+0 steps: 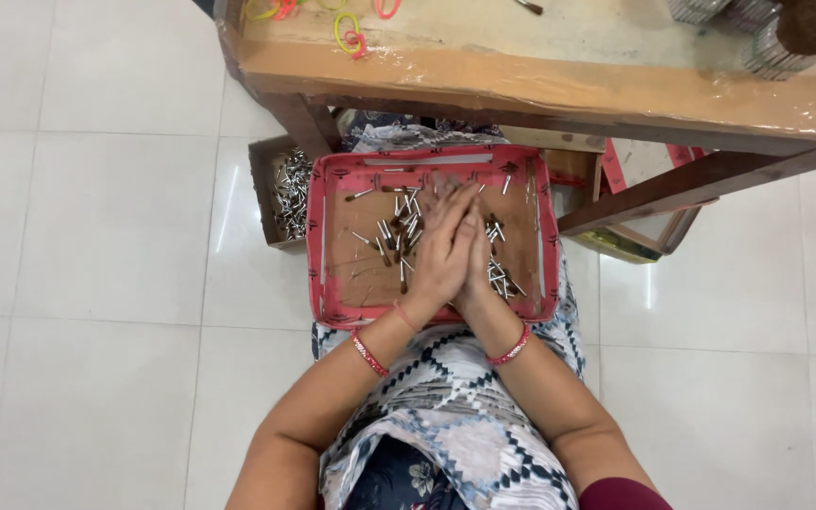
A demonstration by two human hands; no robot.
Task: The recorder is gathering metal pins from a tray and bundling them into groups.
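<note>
Left hand [438,247] and right hand [477,253] are pressed flat together, palm to palm, fingers straight, gripping nothing visible. Beneath them sits a red tray [317,247]. Small metal pins [400,229] lie scattered just beside both hands.

Red tray [315,247] with brown floor, silver pins [400,229], red bangles [368,354], black-and-white geometric dress [455,401], white tiles [96,236]

Illumination is bright, even and diffuse, apparently from overhead. The white floor tiles [96,236] reflect soft vertical streaks of glare left and right of the tray [432,162]. The plastic wrap on the table [559,90] edge shows small highlights. Shadows are weak; the darkest area lies under the table. The fingertips of the hands [453,247] show slight motion blur. Focus is otherwise adequate. Straight lines bow mildly near the frame edges.
</note>
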